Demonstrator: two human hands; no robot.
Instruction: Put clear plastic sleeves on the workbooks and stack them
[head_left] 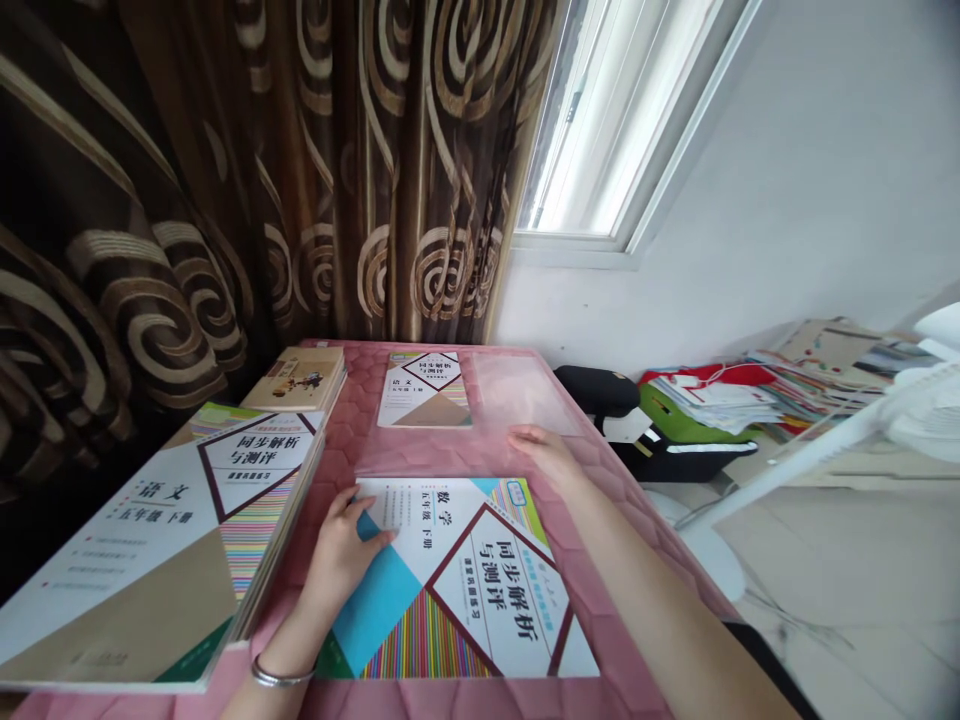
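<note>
A maths workbook (450, 590) with a white, blue and striped cover lies on a pink quilted surface, its print turned sideways to me. My left hand (349, 555) rests at its left edge, thumb and fingers apart, touching the cover. Beyond the book's far edge a clear plastic book cover (450, 452) lies spread out. At the right side of this plastic is my right hand (547, 458), its fingers pressed together on the plastic's edge. Another, smaller-looking workbook (424, 390) with a similar cover lies farther back, beside a pale translucent sheet (521, 390).
To the left stands a thick stack of workbooks (161, 550), with brown-covered books (296, 380) behind it. Patterned curtains (390, 180) hang at the back. On the right are a black bag (600, 390), piled papers (720, 395) and a white fan (810, 460).
</note>
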